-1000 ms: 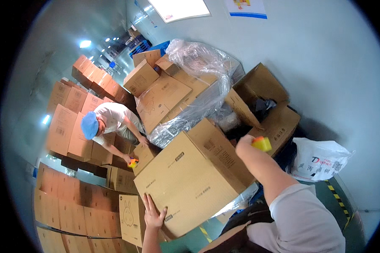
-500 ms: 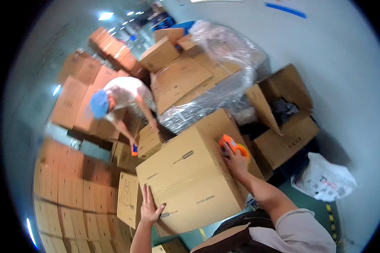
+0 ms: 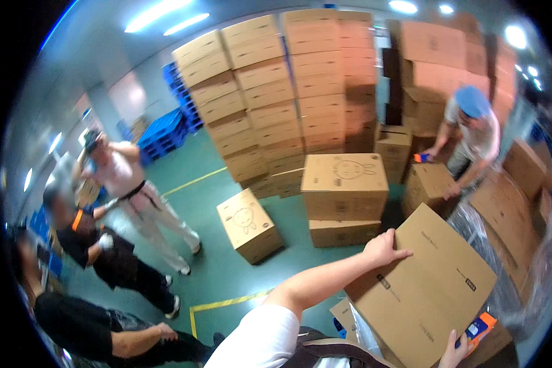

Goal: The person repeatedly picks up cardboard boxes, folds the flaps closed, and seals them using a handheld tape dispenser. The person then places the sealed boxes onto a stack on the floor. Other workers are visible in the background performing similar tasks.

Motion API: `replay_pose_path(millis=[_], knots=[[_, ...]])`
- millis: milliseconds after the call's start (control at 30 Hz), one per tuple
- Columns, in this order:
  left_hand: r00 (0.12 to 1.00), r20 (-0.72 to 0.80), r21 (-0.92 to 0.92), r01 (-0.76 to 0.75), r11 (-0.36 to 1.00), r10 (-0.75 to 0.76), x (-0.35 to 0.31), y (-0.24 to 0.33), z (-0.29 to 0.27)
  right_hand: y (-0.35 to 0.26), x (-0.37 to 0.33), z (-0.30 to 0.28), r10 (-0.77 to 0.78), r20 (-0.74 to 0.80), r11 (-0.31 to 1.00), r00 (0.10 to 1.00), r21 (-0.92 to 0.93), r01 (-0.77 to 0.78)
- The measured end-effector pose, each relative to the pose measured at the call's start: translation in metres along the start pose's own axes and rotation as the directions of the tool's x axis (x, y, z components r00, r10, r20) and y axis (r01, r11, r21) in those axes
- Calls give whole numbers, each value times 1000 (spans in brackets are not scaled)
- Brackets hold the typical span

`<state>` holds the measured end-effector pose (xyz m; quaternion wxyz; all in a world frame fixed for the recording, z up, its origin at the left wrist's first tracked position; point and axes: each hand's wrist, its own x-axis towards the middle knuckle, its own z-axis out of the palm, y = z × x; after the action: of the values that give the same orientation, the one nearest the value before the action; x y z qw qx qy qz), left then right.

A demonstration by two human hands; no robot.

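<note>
In front of me a large cardboard box (image 3: 424, 288) sits tilted, with printed marks on its face. My left hand (image 3: 383, 247) grips its upper left edge, thumb lying on the face and fingers bent over the side. At the box's lower right edge my right hand (image 3: 452, 352) is closed around an orange and blue tape dispenser (image 3: 479, 330). Part of that hand is cut off by the frame's lower edge. What supports the box is mostly hidden.
Beyond the box stands a stack of two cartons (image 3: 345, 193), with a single carton (image 3: 246, 226) left of it. Tall carton stacks (image 3: 316, 80) rise behind. One co-worker (image 3: 472, 122) in a blue cap bends over a box (image 3: 432, 184); several people stand left. Plastic wrap (image 3: 497, 282) lies right.
My view has swung left, bringing the people and carton stacks into sight. The box appears turned. My left hand has gone from flat on its face to its edge; the dispenser remains in my right.
</note>
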<state>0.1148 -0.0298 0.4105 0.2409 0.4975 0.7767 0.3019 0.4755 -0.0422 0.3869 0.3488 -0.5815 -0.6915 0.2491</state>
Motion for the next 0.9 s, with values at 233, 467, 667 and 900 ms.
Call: replay_pose_path(millis=[233,467,667,900], knots=[[808,-553,-245,72,967,-200,-151,-141,-138,-137,16,116,-374,238,927,896,70,368],[352,-881,-316,62,947,-317,-238,-308,-201,-293,12,346,-667,409,745,623,372,553],[221,-952,-196,91,976,-212,-196,-488,-211,-333,24,577,-653,566,744,503,356,566],[279,-646,-451,612,650,-711,-208,-618,-186,-290,-40,657,-306,787,919,535,390,-48]])
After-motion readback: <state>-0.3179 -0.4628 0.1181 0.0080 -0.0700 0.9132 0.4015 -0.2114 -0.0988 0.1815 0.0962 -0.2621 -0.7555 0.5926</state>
